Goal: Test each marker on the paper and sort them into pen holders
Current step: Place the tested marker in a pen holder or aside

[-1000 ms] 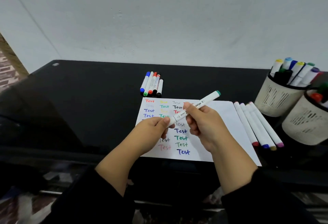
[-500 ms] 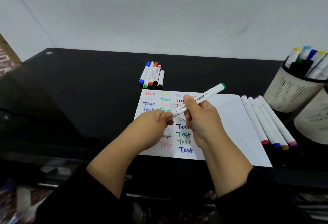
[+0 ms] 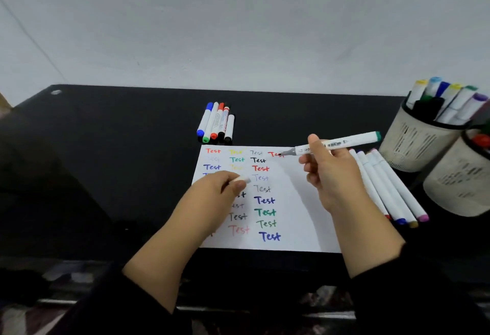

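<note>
Right hand [image 3: 328, 175] grips uncapped marker [image 3: 336, 144] over paper [image 3: 297, 202]; left hand [image 3: 220, 188] pinches cap [image 3: 242, 180]

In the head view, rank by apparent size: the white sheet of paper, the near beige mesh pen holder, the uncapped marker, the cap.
1. White sheet of paper
2. Near beige mesh pen holder, partly cropped
3. Uncapped white marker with green end in the right hand
4. White cap pinched by the left hand
</note>
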`<state>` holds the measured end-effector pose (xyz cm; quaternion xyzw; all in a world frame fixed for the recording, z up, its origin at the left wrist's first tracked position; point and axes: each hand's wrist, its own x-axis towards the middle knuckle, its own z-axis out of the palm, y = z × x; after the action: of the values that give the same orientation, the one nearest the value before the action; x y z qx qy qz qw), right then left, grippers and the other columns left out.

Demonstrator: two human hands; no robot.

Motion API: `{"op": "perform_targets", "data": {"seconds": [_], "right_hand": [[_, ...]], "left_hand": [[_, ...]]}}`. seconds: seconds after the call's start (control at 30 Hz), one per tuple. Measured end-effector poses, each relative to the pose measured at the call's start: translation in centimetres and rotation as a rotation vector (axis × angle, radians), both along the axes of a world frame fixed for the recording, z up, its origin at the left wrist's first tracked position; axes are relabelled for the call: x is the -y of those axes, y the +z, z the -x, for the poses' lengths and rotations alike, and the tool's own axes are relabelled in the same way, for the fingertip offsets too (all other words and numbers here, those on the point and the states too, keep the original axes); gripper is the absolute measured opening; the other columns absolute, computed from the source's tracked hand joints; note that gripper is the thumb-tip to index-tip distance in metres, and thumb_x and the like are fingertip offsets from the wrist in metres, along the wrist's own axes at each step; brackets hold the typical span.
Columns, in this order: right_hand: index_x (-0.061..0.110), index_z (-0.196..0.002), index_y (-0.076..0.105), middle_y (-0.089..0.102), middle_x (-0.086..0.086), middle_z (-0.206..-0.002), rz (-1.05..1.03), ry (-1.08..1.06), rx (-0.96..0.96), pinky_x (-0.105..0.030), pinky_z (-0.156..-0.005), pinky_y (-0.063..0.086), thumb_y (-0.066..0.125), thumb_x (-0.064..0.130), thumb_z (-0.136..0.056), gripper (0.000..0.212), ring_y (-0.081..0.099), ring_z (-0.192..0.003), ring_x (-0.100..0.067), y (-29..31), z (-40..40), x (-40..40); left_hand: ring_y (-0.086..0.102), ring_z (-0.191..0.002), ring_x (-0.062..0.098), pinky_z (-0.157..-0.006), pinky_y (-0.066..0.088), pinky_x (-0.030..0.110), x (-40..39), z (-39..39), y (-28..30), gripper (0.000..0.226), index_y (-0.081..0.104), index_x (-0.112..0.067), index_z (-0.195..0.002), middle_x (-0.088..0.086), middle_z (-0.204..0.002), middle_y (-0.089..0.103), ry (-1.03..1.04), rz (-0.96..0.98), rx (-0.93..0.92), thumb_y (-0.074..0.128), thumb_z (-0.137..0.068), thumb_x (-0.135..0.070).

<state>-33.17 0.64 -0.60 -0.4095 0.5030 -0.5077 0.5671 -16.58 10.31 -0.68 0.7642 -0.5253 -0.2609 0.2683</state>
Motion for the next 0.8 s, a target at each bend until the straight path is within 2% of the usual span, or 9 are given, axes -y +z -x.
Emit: {"op": "perform_targets", "data": {"seconds": [0.07,0.13,0.23,0.3,0.4,0.57,0.7,0.8], "right_hand": [[0.016,-0.092,0.061,0.062,0.000,-0.063,0.012,-0.012,-0.062,-0.017,-0.043,0.039,0.066,0.029,-0.088,0.014,0.050,-0.051,-0.007,-0.1,0.4,0.8],[0.014,-0.091,0.062,0.062,-0.001,-0.064,0.028,-0.028,-0.150,-0.017,-0.046,0.042,0.069,0.027,-0.086,0.015,0.052,-0.052,-0.006,0.0,0.4,1.6],[0.015,-0.080,0.059,0.062,0.000,-0.062,0.113,-0.037,-0.289,-0.017,-0.050,0.045,0.068,0.026,-0.086,0.016,0.052,-0.046,-0.002,-0.1,-0.1,2.8],[0.014,-0.075,0.055,0.060,0.001,-0.058,0.190,-0.030,-0.374,-0.014,-0.051,0.044,0.065,0.027,-0.088,0.021,0.049,-0.042,0.002,-0.7,-0.4,3.2],[0.013,-0.075,0.050,0.057,0.001,-0.059,0.247,0.012,-0.441,-0.006,-0.046,0.037,0.062,0.026,-0.090,0.023,0.048,-0.044,0.004,-1.7,-0.6,3.3],[0.015,-0.074,0.049,0.056,0.001,-0.060,0.280,0.069,-0.475,-0.006,-0.048,0.038,0.061,0.026,-0.091,0.024,0.050,-0.051,-0.002,-2.4,-0.8,3.5],[0.013,-0.075,0.050,0.057,0.001,-0.062,0.304,0.110,-0.488,-0.005,-0.048,0.038,0.063,0.026,-0.091,0.023,0.052,-0.048,0.005,-2.5,-0.8,3.5],[0.014,-0.072,0.046,0.054,-0.004,-0.065,0.323,0.065,-0.495,-0.007,-0.047,0.037,0.062,0.024,-0.091,0.026,0.049,-0.054,-0.007,-2.7,-0.7,3.8]], "left_hand": [[0.052,-0.079,0.000,-0.061,0.041,0.020,0.6,0.3,0.1,0.024,0.058,-0.033,-0.105,-0.015,-0.087,0.059,-0.013,0.048,0.018,0.041,-0.094,-0.048],[0.055,-0.082,0.004,-0.067,0.042,0.020,1.2,0.6,0.2,0.023,0.058,-0.029,-0.100,-0.009,-0.092,0.063,-0.033,0.072,0.021,0.041,-0.095,-0.045],[0.059,-0.090,0.018,-0.066,0.042,0.022,2.0,0.8,0.0,0.026,0.055,-0.023,-0.091,0.004,-0.100,0.065,-0.053,0.093,0.040,0.041,-0.096,-0.043],[0.059,-0.088,0.019,-0.064,0.040,0.022,2.5,0.7,-0.1,0.035,0.060,-0.014,-0.095,0.006,-0.099,0.064,-0.045,0.116,0.042,0.041,-0.096,-0.043],[0.057,-0.081,0.011,-0.063,0.039,0.018,2.9,0.4,-0.4,0.036,0.062,-0.015,-0.100,0.000,-0.093,0.063,-0.038,0.134,0.040,0.040,-0.096,-0.044],[0.045,-0.075,-0.008,-0.062,0.031,0.010,3.5,0.4,-0.9,0.031,0.062,-0.024,-0.102,-0.015,-0.095,0.057,-0.061,0.134,0.011,0.041,-0.095,-0.046],[0.043,-0.075,-0.011,-0.060,0.029,0.010,3.6,0.5,-1.1,0.028,0.061,-0.028,-0.104,-0.018,-0.096,0.055,-0.066,0.120,0.003,0.042,-0.095,-0.046],[0.043,-0.075,-0.011,-0.060,0.028,0.009,3.5,0.6,-1.1,0.028,0.061,-0.029,-0.106,-0.019,-0.097,0.054,-0.069,0.126,-0.003,0.042,-0.095,-0.046]]}}
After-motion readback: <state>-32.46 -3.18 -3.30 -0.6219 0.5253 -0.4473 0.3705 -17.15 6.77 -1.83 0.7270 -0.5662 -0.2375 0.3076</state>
